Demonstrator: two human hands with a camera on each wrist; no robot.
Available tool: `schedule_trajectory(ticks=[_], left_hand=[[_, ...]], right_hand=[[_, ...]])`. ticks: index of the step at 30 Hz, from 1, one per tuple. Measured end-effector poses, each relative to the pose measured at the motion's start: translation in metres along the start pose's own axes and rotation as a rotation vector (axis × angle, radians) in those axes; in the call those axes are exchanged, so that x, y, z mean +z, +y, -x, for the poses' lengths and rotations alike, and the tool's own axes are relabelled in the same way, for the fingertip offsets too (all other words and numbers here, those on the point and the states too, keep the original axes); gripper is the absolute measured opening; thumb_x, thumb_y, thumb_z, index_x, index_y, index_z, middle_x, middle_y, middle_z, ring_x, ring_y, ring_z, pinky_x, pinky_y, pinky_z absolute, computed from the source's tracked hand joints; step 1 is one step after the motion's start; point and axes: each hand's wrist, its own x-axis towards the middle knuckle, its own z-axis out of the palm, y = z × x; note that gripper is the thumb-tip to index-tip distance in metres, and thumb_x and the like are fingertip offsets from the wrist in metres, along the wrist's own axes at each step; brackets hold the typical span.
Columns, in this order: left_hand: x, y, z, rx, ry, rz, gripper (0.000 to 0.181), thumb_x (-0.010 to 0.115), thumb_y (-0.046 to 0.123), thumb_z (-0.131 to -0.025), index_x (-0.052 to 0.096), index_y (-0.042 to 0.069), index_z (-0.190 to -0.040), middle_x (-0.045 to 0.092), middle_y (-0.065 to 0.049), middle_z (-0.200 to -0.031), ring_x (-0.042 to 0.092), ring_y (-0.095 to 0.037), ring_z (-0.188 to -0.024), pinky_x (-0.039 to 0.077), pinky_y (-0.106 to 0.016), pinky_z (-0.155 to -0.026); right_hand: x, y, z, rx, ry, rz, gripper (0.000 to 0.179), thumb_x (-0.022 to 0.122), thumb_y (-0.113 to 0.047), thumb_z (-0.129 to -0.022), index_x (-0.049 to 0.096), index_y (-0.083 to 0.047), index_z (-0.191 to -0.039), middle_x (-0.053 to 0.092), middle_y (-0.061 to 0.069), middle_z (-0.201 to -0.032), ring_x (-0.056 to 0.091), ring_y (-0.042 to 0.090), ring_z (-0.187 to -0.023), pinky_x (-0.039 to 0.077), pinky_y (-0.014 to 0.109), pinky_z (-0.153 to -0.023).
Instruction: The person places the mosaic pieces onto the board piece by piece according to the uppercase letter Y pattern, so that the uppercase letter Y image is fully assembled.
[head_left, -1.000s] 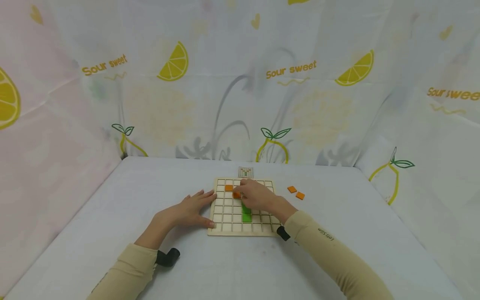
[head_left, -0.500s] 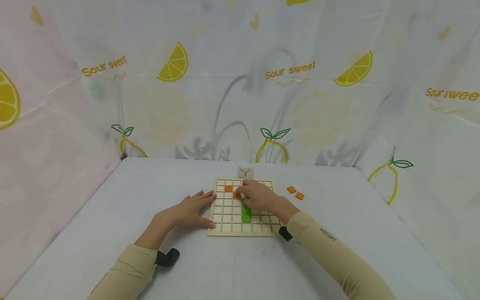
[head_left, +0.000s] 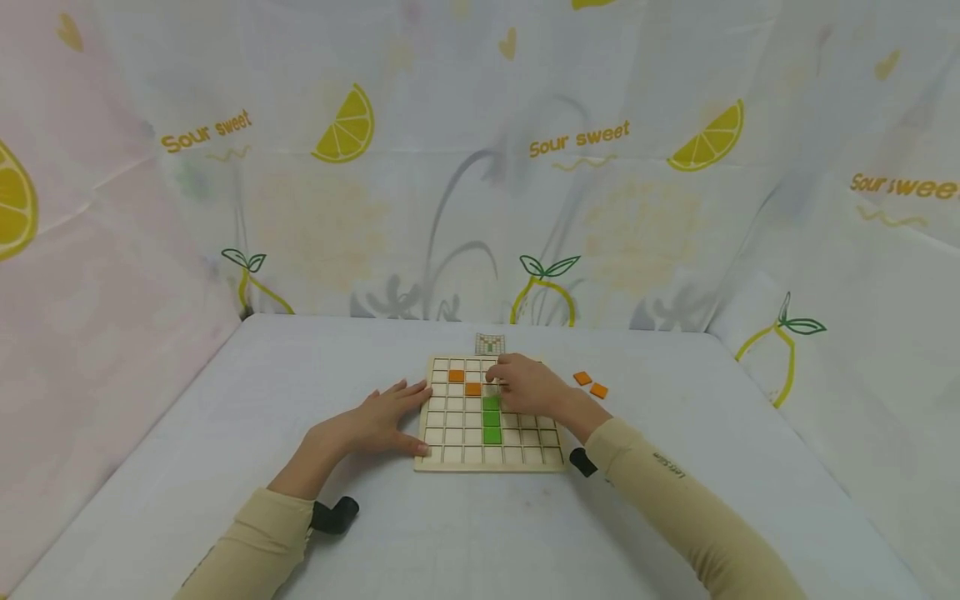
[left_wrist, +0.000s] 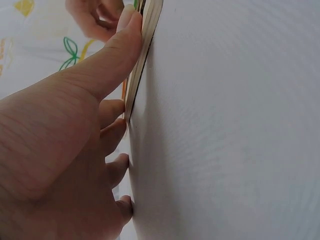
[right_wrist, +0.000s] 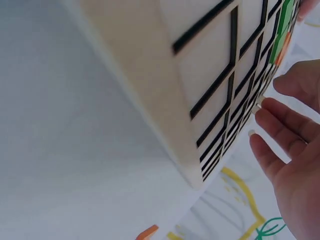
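Note:
A wooden grid board (head_left: pixel 453 455) lies on the table. In it, one orange tile (head_left: pixel 456 376) sits in a cell of an upper row, and a second orange tile (head_left: pixel 472 389) lies diagonally below it. Several green tiles (head_left: pixel 491 420) form a column near the middle. My left hand (head_left: pixel 377 421) rests spread at the board's left edge, thumb and fingers touching it. Over the upper right part of the board is my right hand (head_left: pixel 531 387), its fingers loosely bent; in the right wrist view no tile shows between them. That hand hides several cells.
Two loose orange tiles, one (head_left: pixel 582 378) just behind the other (head_left: pixel 598 391), lie on the white tablecloth right of the board. A small printed pattern card (head_left: pixel 491 343) lies behind the board. Patterned cloth (head_left: pixel 420 208) hangs around the table's back and sides.
My right hand has let go of the orange tile, which lies in its cell, and has moved a little to the right. The left hand has stayed in place.

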Motion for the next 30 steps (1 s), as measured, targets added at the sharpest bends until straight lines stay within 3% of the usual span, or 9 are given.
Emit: schedule_trajectory(ticks=[8, 15, 20, 30], left_hand=[[-0.001, 0.0, 0.0, -0.011, -0.002, -0.006, 0.102, 0.075, 0.058, -0.079, 0.029, 0.013, -0.158, 0.022, -0.008, -0.167, 0.011, -0.04, -0.155, 0.008, -0.068, -0.12], [-0.001, 0.001, 0.001, -0.008, -0.011, 0.007, 0.101, 0.075, 0.057, -0.08, 0.028, 0.013, -0.158, 0.021, -0.008, -0.167, 0.01, -0.04, -0.155, 0.007, -0.067, -0.121], [-0.001, 0.001, 0.0, -0.005, -0.016, 0.012, 0.101, 0.075, 0.057, -0.08, 0.028, 0.013, -0.158, 0.021, -0.009, -0.167, 0.009, -0.04, -0.155, 0.007, -0.067, -0.121], [0.0, -0.002, -0.001, -0.01, -0.005, -0.007, 0.103, 0.075, 0.059, -0.078, 0.029, 0.013, -0.158, 0.022, -0.008, -0.167, 0.011, -0.039, -0.155, 0.008, -0.067, -0.121]], right_hand=[[-0.003, 0.013, 0.006, 0.008, 0.017, 0.049, 0.032, 0.053, -0.003, -0.093, 0.07, -0.016, -0.117, 0.064, 0.002, -0.105, 0.058, 0.017, -0.095, 0.051, 0.033, -0.081], [-0.002, 0.025, 0.011, 0.036, 0.032, 0.03, 0.031, 0.055, -0.002, -0.092, 0.07, -0.015, -0.115, 0.062, 0.001, -0.104, 0.06, 0.02, -0.102, 0.052, 0.035, -0.082], [-0.003, 0.034, 0.015, 0.056, 0.03, 0.041, 0.031, 0.057, -0.001, -0.089, 0.071, -0.015, -0.113, 0.06, 0.0, -0.097, 0.057, 0.017, -0.091, 0.049, 0.032, -0.074], [-0.005, 0.048, 0.023, 0.066, 0.06, 0.042, 0.025, 0.059, 0.0, -0.089, 0.072, -0.012, -0.107, 0.061, 0.001, -0.094, 0.057, 0.016, -0.088, 0.051, 0.034, -0.079]])
